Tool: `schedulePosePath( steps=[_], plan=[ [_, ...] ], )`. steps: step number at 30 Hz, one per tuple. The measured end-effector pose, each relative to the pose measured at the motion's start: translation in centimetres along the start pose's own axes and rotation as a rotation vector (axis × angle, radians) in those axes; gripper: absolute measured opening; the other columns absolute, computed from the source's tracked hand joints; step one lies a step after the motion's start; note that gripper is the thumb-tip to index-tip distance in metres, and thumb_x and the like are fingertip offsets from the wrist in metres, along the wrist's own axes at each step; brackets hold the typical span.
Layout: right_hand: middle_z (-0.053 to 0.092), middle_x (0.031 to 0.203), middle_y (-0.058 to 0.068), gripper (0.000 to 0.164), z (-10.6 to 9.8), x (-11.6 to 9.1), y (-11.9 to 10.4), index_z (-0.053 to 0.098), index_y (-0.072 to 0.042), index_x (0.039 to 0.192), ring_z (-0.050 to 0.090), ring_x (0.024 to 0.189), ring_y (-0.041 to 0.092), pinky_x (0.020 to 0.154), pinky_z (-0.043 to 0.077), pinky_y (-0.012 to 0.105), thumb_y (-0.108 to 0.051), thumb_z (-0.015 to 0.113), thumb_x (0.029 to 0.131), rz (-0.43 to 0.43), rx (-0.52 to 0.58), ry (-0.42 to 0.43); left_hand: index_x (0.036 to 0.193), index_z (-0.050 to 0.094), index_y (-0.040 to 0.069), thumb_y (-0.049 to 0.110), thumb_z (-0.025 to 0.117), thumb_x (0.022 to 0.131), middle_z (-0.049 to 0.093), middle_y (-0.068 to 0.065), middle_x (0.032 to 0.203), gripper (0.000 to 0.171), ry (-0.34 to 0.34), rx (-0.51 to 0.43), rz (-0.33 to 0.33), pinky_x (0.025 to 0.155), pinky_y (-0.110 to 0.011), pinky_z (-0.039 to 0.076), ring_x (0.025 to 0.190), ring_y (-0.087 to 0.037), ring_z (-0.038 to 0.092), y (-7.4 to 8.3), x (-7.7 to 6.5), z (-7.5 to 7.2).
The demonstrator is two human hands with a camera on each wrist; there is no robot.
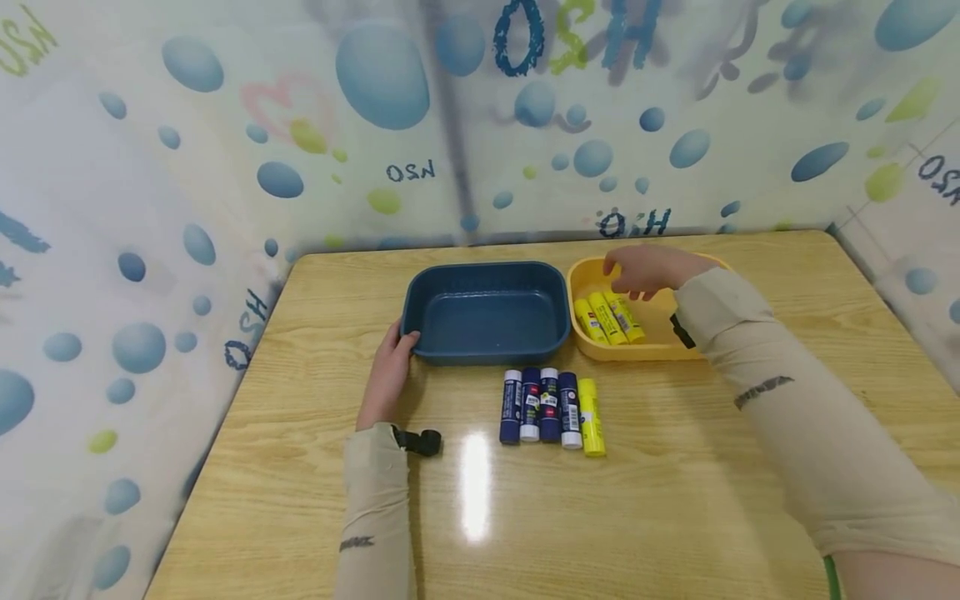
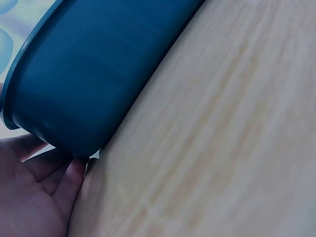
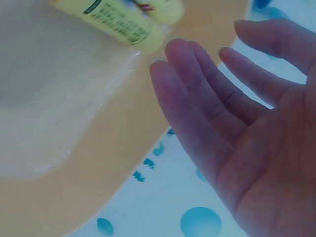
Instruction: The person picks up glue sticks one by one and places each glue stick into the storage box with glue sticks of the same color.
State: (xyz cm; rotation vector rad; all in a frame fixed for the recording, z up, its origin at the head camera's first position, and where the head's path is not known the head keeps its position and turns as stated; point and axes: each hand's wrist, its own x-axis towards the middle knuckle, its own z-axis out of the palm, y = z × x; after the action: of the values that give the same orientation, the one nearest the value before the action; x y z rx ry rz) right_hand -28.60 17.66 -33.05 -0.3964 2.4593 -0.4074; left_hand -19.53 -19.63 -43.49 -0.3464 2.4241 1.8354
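Note:
My left hand [image 1: 387,375] grips the left front corner of a dark blue plastic basket [image 1: 491,360], its thumb over the rim. In the left wrist view, its fingers [image 2: 69,182] lie against the basket's outer side, low by the tabletop. Over the yellow basket [image 1: 637,353] hovers my right hand [image 1: 648,268], fingers apart and holding nothing. Three yellow glue sticks [image 1: 609,318] lie side by side in that basket, just below the hand. The right wrist view shows the fingertips close to a yellow glue stick [image 3: 118,22].
In front of the blue basket, several navy-and-white glue sticks [image 1: 531,405] lie in a row, with one yellow glue stick [image 1: 591,417] at its right end. The baskets stand side by side on a wooden table [image 1: 300,500]. A patterned wall covering [image 1: 480,150] rises behind.

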Motion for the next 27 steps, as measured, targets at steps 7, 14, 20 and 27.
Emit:
schedulePosePath(
  steps=[7, 14, 20, 27],
  plan=[
    [0.055, 0.108, 0.017, 0.049, 0.9, -1.5, -0.4, 0.041, -0.003, 0.125, 0.056, 0.091, 0.027, 0.073, 0.050, 0.035, -0.038, 0.048, 0.091, -0.076, 0.087, 0.036, 0.140, 0.030, 0.021, 0.031, 0.043, 0.093, 0.029, 0.001, 0.142, 0.050, -0.013, -0.026, -0.024, 0.105, -0.036, 0.020, 0.129, -0.014, 0.023, 1.5, -1.1, 0.0],
    [0.057, 0.107, 0.013, 0.052, 2.3, -3.3, -0.4, 0.045, -0.007, 0.123, 0.056, 0.088, 0.026, 0.075, 0.047, 0.039, -0.047, 0.045, 0.089, -0.113, 0.074, 0.151, 0.141, 0.027, 0.020, 0.030, 0.041, 0.093, 0.027, -0.001, 0.143, 0.051, -0.016, 0.003, -0.012, 0.105, -0.037, 0.019, 0.130, -0.016, 0.022, 2.5, -2.1, 0.2],
    [0.056, 0.110, 0.010, 0.048, 3.3, -4.4, -0.5, 0.049, -0.009, 0.121, 0.053, 0.094, 0.025, 0.081, 0.043, 0.043, -0.045, 0.045, 0.090, -0.138, 0.064, 0.329, 0.140, 0.030, 0.025, 0.035, 0.043, 0.092, 0.030, 0.004, 0.141, 0.050, -0.004, -0.004, 0.009, 0.104, -0.036, 0.020, 0.129, -0.012, 0.024, 0.4, -0.6, 0.1],
    [0.056, 0.107, 0.008, 0.041, 4.5, -6.1, -0.8, 0.050, -0.010, 0.119, 0.051, 0.095, 0.023, 0.081, 0.043, 0.042, -0.039, 0.048, 0.090, -0.148, 0.127, 0.434, 0.140, 0.029, 0.028, 0.038, 0.043, 0.091, 0.029, 0.007, 0.142, 0.052, -0.007, -0.008, -0.005, 0.105, -0.034, 0.019, 0.129, -0.009, 0.023, -0.2, 0.0, 0.3]
  ],
)
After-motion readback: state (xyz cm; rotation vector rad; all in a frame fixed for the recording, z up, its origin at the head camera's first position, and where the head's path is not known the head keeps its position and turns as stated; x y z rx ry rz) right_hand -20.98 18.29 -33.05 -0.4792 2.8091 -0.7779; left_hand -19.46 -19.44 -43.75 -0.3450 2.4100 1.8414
